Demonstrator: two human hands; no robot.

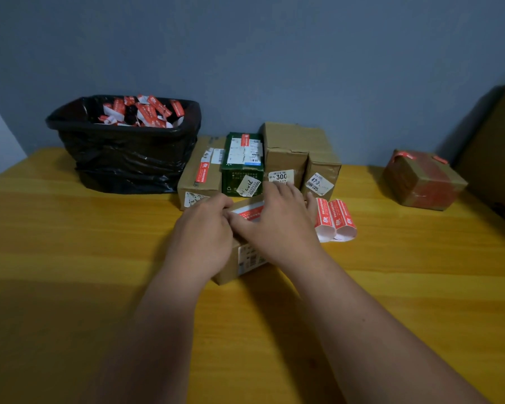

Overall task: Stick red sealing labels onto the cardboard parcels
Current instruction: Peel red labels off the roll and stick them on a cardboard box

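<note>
Against a grey-blue wall (274, 53), the yellow table (70, 258) carries a bin (123, 147), stacked parcels (286, 153) and a label roll (334, 220). You're mid-stick: on the near parcel (231, 272), your right hand (274, 223) lays spread fingers flat over the red label (250, 212), your left hand (204, 228) curls onto its edge. Next, smooth it down firmly.

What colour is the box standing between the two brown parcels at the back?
Dark green box, with white stickers; head view.
</note>
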